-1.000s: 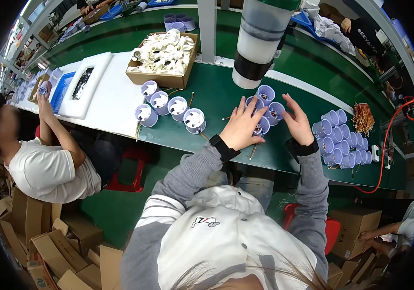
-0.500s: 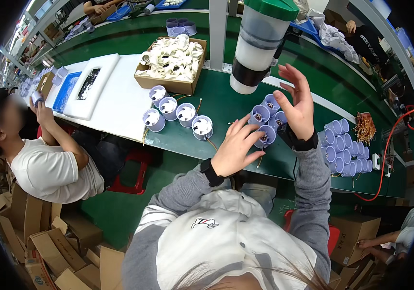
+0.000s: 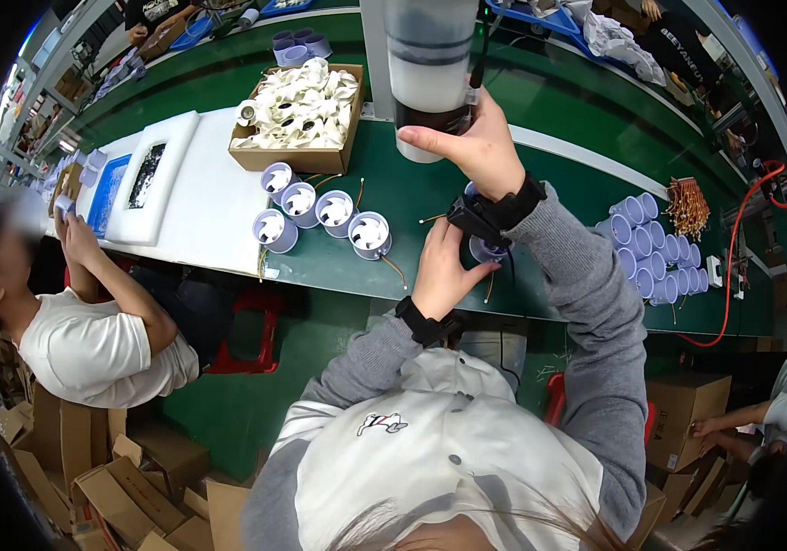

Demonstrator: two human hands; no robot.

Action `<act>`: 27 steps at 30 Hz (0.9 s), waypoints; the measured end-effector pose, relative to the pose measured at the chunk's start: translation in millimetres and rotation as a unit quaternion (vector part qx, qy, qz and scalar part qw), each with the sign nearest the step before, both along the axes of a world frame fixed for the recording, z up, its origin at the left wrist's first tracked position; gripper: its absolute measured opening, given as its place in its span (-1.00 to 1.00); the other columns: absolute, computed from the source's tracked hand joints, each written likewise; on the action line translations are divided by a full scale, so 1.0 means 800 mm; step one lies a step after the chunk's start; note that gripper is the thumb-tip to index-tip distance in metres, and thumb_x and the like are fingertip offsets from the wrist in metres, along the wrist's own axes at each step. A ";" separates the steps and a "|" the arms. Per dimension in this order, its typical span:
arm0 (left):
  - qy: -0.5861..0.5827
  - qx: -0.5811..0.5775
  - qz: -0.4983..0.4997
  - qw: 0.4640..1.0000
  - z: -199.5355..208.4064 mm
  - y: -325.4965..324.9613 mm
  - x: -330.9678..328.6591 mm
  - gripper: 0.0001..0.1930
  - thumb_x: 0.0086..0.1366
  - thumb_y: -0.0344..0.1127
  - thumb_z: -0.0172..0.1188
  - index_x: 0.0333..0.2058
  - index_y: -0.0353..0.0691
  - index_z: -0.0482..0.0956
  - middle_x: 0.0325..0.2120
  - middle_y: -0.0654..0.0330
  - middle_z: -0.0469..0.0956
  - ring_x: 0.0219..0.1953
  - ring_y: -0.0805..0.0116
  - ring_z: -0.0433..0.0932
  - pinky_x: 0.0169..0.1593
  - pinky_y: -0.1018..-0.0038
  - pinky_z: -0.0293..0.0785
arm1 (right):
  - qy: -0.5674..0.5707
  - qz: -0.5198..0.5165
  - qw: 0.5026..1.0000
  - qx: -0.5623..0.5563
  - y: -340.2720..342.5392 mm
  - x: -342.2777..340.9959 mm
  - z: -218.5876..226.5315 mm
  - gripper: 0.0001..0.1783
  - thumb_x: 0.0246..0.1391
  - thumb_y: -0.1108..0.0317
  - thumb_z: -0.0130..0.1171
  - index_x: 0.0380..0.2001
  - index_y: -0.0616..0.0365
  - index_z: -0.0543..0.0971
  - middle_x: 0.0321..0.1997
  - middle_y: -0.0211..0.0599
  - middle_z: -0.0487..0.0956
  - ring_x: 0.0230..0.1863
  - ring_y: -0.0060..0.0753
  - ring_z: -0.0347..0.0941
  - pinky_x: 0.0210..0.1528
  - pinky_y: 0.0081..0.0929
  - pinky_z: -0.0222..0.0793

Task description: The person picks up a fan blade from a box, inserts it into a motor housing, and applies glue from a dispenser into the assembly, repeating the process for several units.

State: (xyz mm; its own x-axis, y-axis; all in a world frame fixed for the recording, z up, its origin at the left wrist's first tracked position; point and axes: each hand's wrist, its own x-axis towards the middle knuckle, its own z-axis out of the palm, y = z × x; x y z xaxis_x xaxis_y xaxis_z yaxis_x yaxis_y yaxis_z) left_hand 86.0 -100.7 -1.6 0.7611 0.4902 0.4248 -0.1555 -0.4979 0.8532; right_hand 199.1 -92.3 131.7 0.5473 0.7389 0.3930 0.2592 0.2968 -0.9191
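My right hand [image 3: 483, 151] is closed around the dark band near the bottom of a tall, clear-and-white hanging cylinder [image 3: 430, 69]. Its thumb lies across the front; the other fingers are partly hidden behind. Lower down, my left hand [image 3: 442, 275] holds the near left side of a purple cup [image 3: 487, 251], thumb in front and fingertips beside it. My right wristband and sleeve cover most of this cup and the cups behind it. To the left stand several purple cups with white fan blades inside [image 3: 370, 235], with thin wires trailing from them.
A cardboard box of white fan parts [image 3: 343, 151] sits at the back left. Several purple cups [image 3: 655, 262] cluster on the right, beside a bundle of orange-brown wires [image 3: 687, 209] and a red hose [image 3: 733, 275]. A person [image 3: 90, 321] sits at the left.
My right hand has moved left and up onto the hanging cylinder and gripped it. My left hand has drawn back from over the cup to its near left side. The view has shifted slightly.
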 end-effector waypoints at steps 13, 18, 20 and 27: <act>0.019 0.049 -0.020 0.998 0.000 -0.007 0.006 -0.36 -0.21 -0.24 0.49 -0.11 -0.30 0.44 -0.23 0.01 0.53 -0.11 0.02 0.48 -0.05 0.28 0.39 | -0.068 0.019 0.995 0.063 -0.062 0.021 -0.003 -0.36 -0.16 0.39 0.36 0.03 0.26 0.35 -0.07 -0.20 0.50 -0.08 -0.44 0.44 -0.03 -0.52 0.37; 0.040 -0.028 -0.044 0.998 -0.003 0.006 -0.027 -0.35 -0.20 -0.24 0.50 -0.10 -0.32 0.43 -0.19 0.00 0.53 -0.14 0.06 0.53 -0.05 0.31 0.42 | -0.090 0.045 0.994 -0.029 -0.085 0.017 -0.010 -0.25 -0.15 0.37 0.34 0.12 0.25 0.24 0.10 -0.09 0.39 0.03 -0.41 0.38 0.04 -0.43 0.34; 0.018 -0.077 -0.025 0.997 -0.007 0.005 -0.030 -0.30 -0.21 -0.21 0.50 -0.07 -0.33 0.41 -0.18 -0.01 0.50 -0.12 0.03 0.50 -0.06 0.30 0.42 | -0.073 0.057 0.994 -0.065 -0.092 0.014 -0.015 -0.20 -0.16 0.36 0.35 0.16 0.25 0.20 0.15 -0.06 0.36 0.06 -0.40 0.36 0.07 -0.40 0.32; -0.002 -0.017 -0.030 0.999 -0.017 0.012 -0.038 -0.25 -0.18 -0.28 0.48 0.03 -0.32 0.35 -0.10 -0.02 0.47 -0.09 0.03 0.49 -0.04 0.30 0.42 | 0.087 0.143 0.984 0.064 -0.131 -0.004 -0.036 0.02 -0.24 0.46 0.40 0.26 0.20 0.02 0.19 -0.22 0.28 0.18 -0.34 0.24 0.19 -0.41 0.14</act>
State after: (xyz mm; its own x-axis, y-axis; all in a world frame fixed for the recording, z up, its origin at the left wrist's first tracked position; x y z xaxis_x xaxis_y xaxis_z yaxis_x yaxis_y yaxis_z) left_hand 55.5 -91.4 -15.3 0.7872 0.4584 0.4125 -0.1880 -0.4587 0.8685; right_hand 196.0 -197.1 103.3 0.3910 0.8234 0.4113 -0.0091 0.4503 -0.8928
